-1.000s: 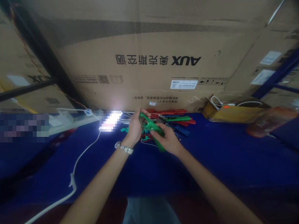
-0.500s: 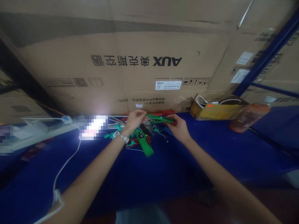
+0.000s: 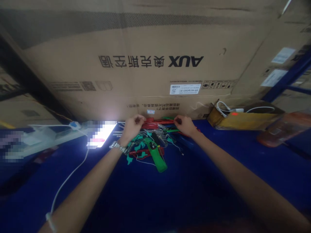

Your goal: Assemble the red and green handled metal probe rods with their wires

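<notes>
Both my hands reach to the back of a blue table [image 3: 218,168], up against a big cardboard box [image 3: 150,61]. My left hand [image 3: 131,126], with a watch on its wrist, is closed on one end of a long red plastic piece [image 3: 160,123]. My right hand [image 3: 184,124] is closed on the other end of it. Below the hands lies a heap of red, green and teal plastic pieces with thin wires [image 3: 148,142]. A green plastic piece [image 3: 156,155] lies on the table, pointing toward me, and neither hand touches it.
A brightly lit, blurred-out screen [image 3: 100,132] lies left of the heap, with a white cable [image 3: 68,181] trailing from it. A yellow box with white cables [image 3: 240,118] and an orange bottle [image 3: 282,129] sit at the right. Blue shelf posts stand at far right.
The green piece that both hands held a second ago now lies on the table. Both hands have reached back and closed on the red piece by the box.
</notes>
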A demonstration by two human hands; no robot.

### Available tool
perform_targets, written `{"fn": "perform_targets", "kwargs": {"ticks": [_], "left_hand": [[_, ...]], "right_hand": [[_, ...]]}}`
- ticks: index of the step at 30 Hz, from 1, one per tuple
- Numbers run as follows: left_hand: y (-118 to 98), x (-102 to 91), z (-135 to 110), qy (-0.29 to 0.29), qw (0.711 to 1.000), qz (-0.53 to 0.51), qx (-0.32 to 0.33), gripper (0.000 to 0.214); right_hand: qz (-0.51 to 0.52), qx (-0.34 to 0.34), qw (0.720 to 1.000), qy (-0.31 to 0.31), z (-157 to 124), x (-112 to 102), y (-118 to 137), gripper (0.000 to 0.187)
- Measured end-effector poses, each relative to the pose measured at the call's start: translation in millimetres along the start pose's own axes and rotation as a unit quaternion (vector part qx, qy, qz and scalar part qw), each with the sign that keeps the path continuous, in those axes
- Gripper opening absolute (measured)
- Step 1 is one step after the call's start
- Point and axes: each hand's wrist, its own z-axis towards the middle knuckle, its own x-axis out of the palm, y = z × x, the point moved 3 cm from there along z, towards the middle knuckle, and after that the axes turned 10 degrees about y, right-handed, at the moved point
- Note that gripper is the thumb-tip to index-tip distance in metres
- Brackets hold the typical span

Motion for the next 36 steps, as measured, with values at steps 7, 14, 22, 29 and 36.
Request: {"fn": "perform_targets", "kwargs": {"ticks": [7,14,22,29,36], "left_hand": [[2,-4.5,-55,-0.008,0.997,0.072,0.028,0.013],[14,-26.4,-69,-0.002,0.984,0.168,0.056,0.014],[36,-56.6,-6,0.114,0.901,0.409,0.085,0.033],[48,-43.7,30,0.182,0.858,0.466,0.118,0.019],[45,-48.4,21,0.164,0.862,0.45,0.166,0.016]], "right_hand": [[0.033,-0.107,0.993,-0.02,-36,16,53,0.009],[0.011,-0.086,0.996,0.01,-16,27,99,0.014],[-0.046,-0.032,0.991,0.12,51,25,91,0.023],[-0.073,-0.08,0.971,0.211,69,37,76,0.023],[-0.09,-0.118,0.974,0.171,59,34,81,0.015]]}}
